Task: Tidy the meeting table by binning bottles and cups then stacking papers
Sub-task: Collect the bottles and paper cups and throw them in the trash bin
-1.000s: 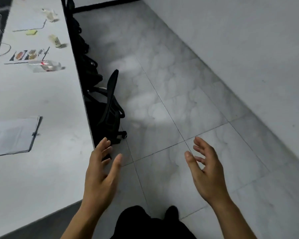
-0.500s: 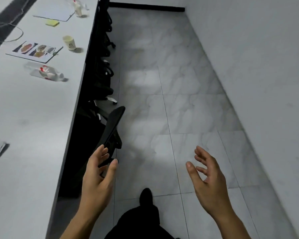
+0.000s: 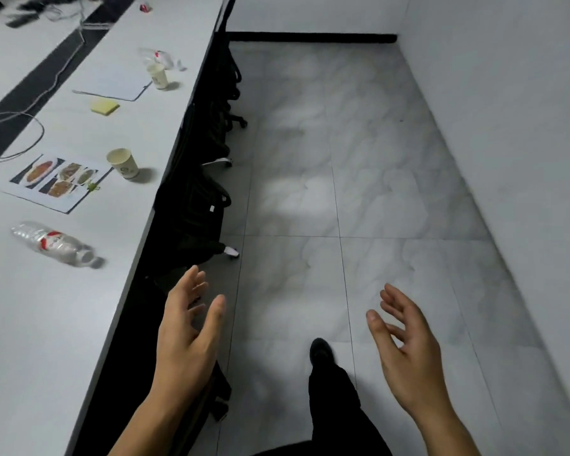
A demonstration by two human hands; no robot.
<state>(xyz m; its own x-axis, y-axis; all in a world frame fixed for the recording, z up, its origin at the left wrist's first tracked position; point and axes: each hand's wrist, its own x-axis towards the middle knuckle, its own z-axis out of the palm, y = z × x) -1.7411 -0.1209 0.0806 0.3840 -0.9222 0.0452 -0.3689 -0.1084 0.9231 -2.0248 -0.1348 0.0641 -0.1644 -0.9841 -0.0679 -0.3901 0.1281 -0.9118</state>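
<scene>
A long white meeting table runs along my left. On it a clear plastic bottle with a red label lies on its side. Farther up stands a paper cup beside a printed sheet with food photos. Beyond them lie a yellow sticky pad, a white paper, a second paper cup and a crumpled bottle. My left hand and my right hand hang open and empty over the floor, right of the table's edge.
Black office chairs are tucked under the table's right edge. Grey cables trail across the table's far left. A grey tiled aisle runs ahead between chairs and a white wall. My leg and shoe show below.
The view has moved forward along the aisle and turned left, so the bottle, cup and papers lie closer. Both hands stay open and empty in front of me.
</scene>
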